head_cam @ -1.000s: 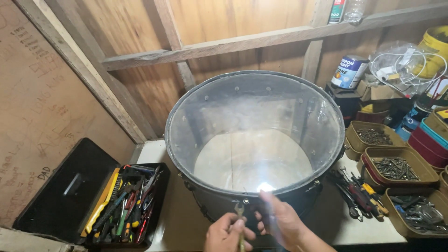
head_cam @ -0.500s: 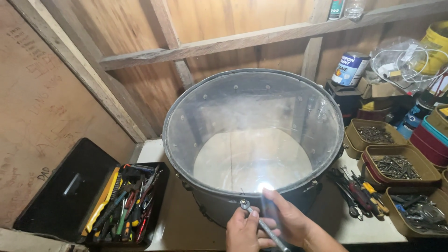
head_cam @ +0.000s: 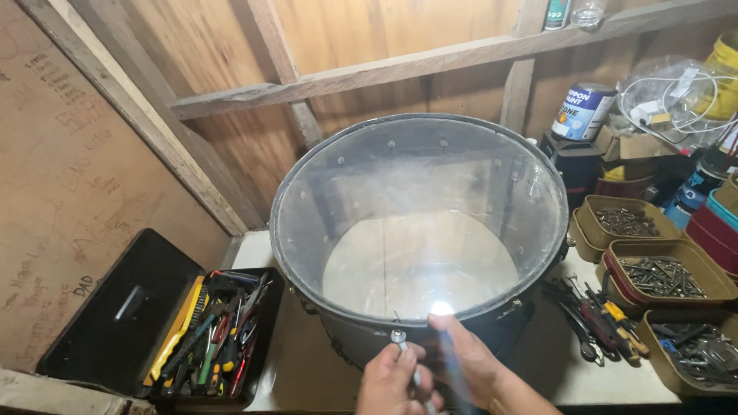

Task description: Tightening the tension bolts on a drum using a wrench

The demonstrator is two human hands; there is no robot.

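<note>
Since the earlier frames both hands have crept up to the near rim of the drum, and the metal tool has swung from pointing down to standing with its round end up at the hoop. From the head view I see my left hand [head_cam: 392,380] at the bottom edge, fingers curled together around the slim metal tool [head_cam: 400,344], whose ringed tip sits just below the drum's near rim. My right hand [head_cam: 467,361] lies just beside it, fingers closed on a small lit torch [head_cam: 441,310] whose bright glare touches the rim; its body is blurred, so I cannot tell its shape. The drum [head_cam: 419,238] stands on the pale bench [head_cam: 296,369], clear head facing up, dark shell below, filling the middle of the view. To my left an open black toolbox [head_cam: 165,327] holds mixed screwdrivers and pliers. To my right, loose hand tools [head_cam: 592,319] lie on the bench beside brown trays of screws [head_cam: 653,269], with a paint tin [head_cam: 583,111] behind.
</note>
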